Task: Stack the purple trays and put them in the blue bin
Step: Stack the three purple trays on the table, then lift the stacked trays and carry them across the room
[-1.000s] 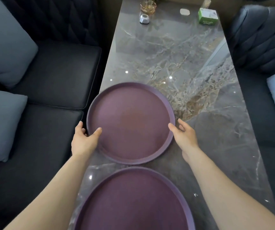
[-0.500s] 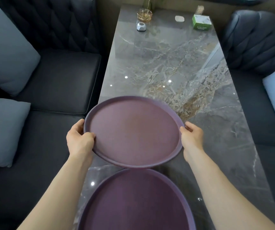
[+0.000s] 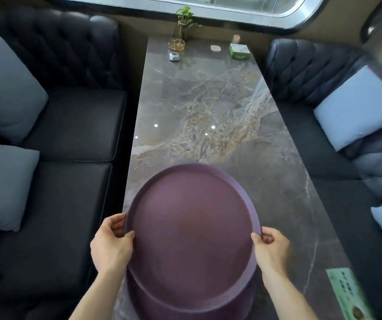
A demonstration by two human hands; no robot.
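Note:
A round purple tray (image 3: 192, 229) is lifted off the marble table (image 3: 220, 125) and held over the table's near end. My left hand (image 3: 110, 244) grips its left rim and my right hand (image 3: 270, 249) grips its right rim, thumbs on top. Below it lies a second purple tray (image 3: 153, 303), mostly covered, with only its near-left edge showing. No blue bin is in view.
Dark sofas with grey cushions (image 3: 5, 181) and pale blue cushions (image 3: 358, 109) flank the table. At the far end stand a small plant (image 3: 185, 19), a glass dish (image 3: 176, 45), a white holder (image 3: 174, 57) and a green box (image 3: 238, 51). A green card (image 3: 346, 294) lies near right.
Both hands closed on the far tray, lifted it and drew it toward me until it hangs above the near tray. The camera tilted up, showing more of the table's far end.

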